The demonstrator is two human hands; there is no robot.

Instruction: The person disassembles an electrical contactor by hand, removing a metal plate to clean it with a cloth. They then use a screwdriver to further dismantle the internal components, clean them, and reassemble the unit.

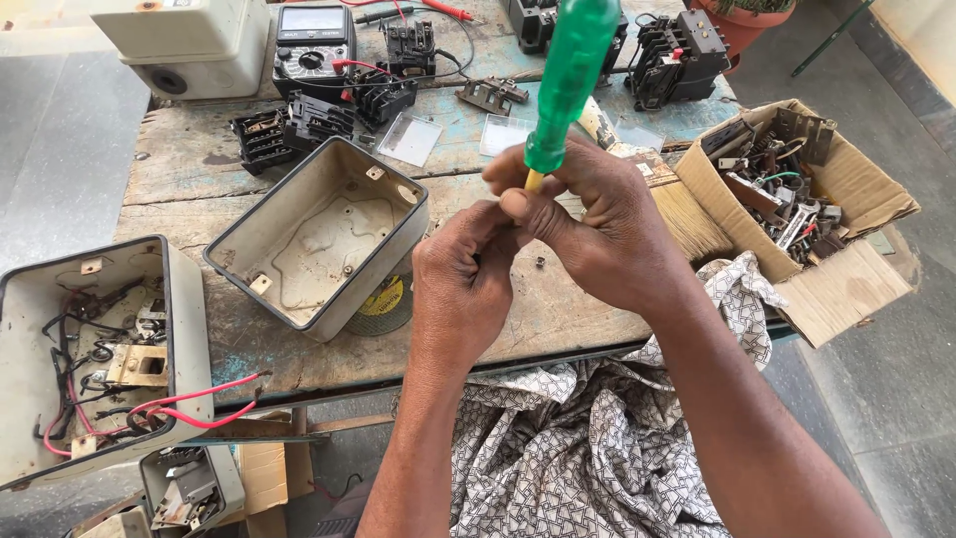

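My right hand (597, 224) grips a screwdriver (568, 75) with a translucent green handle, held nearly upright with its tip pointing down into my hands. My left hand (463, 289) is curled shut just below it, fingers pressed against the right hand around something small that I cannot make out. Both hands hover over the worn wooden table (199, 164). An empty grey metal enclosure box (324, 234) lies tilted just left of my left hand.
A cardboard box (812, 289) of electrical parts sits at the right. A multimeter (314, 45), black contactor parts (299, 125) and clear plastic covers (410, 137) lie at the back. An open wired enclosure (95, 354) is at the left. Patterned cloth (588, 438) covers my lap.
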